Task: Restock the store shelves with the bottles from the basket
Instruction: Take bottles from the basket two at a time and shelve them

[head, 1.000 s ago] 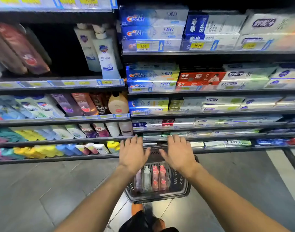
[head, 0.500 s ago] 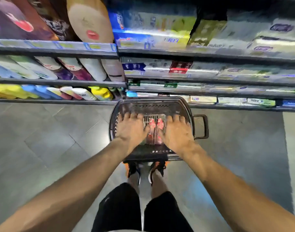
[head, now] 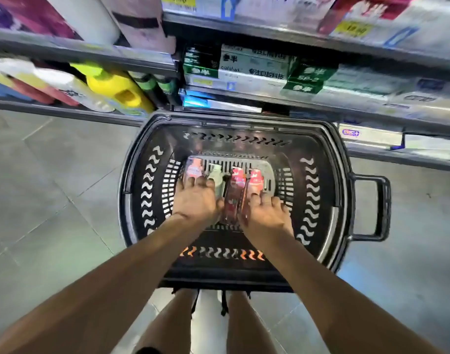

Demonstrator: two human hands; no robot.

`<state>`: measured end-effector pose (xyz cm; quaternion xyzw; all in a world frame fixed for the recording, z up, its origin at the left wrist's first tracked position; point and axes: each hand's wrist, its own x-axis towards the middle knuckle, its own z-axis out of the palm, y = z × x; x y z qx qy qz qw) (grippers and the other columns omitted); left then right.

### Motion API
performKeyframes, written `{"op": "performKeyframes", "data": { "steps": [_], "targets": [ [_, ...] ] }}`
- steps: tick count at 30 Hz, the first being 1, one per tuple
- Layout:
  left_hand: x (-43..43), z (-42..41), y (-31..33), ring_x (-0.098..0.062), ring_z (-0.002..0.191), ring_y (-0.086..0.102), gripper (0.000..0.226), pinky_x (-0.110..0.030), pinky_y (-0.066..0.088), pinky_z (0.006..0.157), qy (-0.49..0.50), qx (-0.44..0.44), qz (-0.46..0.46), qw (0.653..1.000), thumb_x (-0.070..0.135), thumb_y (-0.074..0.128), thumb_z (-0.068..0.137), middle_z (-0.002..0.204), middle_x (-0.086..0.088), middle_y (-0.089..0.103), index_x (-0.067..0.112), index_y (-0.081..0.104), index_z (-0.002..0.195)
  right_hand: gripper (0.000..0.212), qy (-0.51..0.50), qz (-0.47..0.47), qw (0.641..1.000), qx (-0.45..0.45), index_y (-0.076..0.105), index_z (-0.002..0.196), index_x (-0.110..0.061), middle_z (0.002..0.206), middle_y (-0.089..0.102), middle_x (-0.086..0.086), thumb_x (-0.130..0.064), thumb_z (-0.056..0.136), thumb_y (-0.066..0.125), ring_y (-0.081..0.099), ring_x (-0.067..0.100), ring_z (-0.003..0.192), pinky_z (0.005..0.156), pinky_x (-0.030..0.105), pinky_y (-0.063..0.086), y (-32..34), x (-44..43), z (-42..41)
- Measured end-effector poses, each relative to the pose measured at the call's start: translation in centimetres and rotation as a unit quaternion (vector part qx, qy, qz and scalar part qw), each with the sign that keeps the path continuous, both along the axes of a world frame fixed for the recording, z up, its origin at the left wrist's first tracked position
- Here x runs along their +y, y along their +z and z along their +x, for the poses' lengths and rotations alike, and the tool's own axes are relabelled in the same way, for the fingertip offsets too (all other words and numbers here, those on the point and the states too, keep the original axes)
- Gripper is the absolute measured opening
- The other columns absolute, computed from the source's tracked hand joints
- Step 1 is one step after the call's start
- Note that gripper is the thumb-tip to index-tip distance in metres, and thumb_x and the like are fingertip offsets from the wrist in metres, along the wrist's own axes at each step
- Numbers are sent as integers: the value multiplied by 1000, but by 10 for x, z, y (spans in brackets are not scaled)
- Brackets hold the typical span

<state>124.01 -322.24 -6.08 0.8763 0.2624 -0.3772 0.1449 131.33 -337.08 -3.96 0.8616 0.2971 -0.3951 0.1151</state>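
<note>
4 bottles (head: 238, 178) lie in the basket (head: 342, 175), long axes pointing away from me, right under my fingers. My left hand (head: 197, 203) rests on the pink and pale ones, my right hand (head: 266, 215) on the red pair. Through the blur I cannot tell whether either hand grips.

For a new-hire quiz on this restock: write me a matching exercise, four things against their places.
Things:
1 pink bottle
2 yellow bottle
3 side handle
4 green SP-2 box

Places:
A on the left shelf
B sticking out from the basket's right side
C leftmost on the basket floor
D on the right shelf, beyond the basket

Pairs: 1-C, 2-A, 3-B, 4-D
</note>
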Motion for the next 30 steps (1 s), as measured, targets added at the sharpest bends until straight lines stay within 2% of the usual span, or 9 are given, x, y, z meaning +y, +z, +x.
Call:
{"op": "performKeyframes", "data": {
  "steps": [3,6,11,14,18,20,22,26,30],
  "targets": [
    [0,-6,-62,-35,149,23,61,-54,20,120,1,13,-8,1000,46,33,101,159,-9,35,16,26,154,64,32,23,999,-36,50,140,0,142,53,27,-50,101,41,52,45,129,104,57,47,-58,-9,-4],
    [1,-26,-122,-35,151,19,68,-53,20,120,18,11,-8,1000,51,31,102,164,0,23,17,14,159,64,22,-8,1000,-1,38,148,-6,152,41,21,-50,102,42,38,41,141,113,54,36,-108,-9,1],
    [-3,-55,-184,-35,139,35,84,-55,31,112,56,5,38,998,66,25,95,156,-13,28,15,4,160,66,10,3,999,-36,40,144,-9,148,45,16,-45,94,63,44,35,137,113,50,39,-164,-12,7],
    [-1,-57,-197,-35,127,44,101,-53,42,100,106,-20,69,992,72,2,75,147,-17,34,16,10,160,65,-48,18,997,-63,33,149,-6,149,44,18,-41,97,49,46,34,135,110,47,42,-180,-10,9],
    [2,-53,-221,-46,124,46,84,-56,45,99,300,-66,22,951,63,23,96,147,-31,34,11,8,161,76,-154,7,987,-54,19,153,1,149,37,24,-40,98,52,44,36,136,111,45,44,-210,-13,13],
    [5,-49,-230,-45,115,49,73,-54,50,92,369,-88,-20,925,60,14,99,142,-38,34,27,-15,157,80,-225,26,973,-54,21,152,2,150,37,25,-42,97,59,43,38,136,110,46,42,-225,-15,13],
    [5,-46,-234,-48,123,45,81,-56,44,99,369,-108,-27,923,50,38,102,144,-38,32,36,-31,142,90,-304,48,951,-39,20,154,1,151,35,25,-53,95,60,43,40,136,109,48,40,-236,-16,15],
    [14,-55,-256,-36,139,35,97,-48,30,115,385,-85,-8,919,61,57,91,151,-22,32,7,9,156,104,-369,72,927,-3,13,155,4,153,32,28,-61,91,61,44,43,136,106,47,44,-259,-22,16],
    [18,-64,-271,-24,121,43,85,-36,38,102,415,-78,-26,906,50,73,84,132,-12,42,9,29,145,85,-400,73,914,-6,36,139,7,138,42,29,-50,87,72,51,47,122,101,49,47,-274,-26,18]
  ]
}}
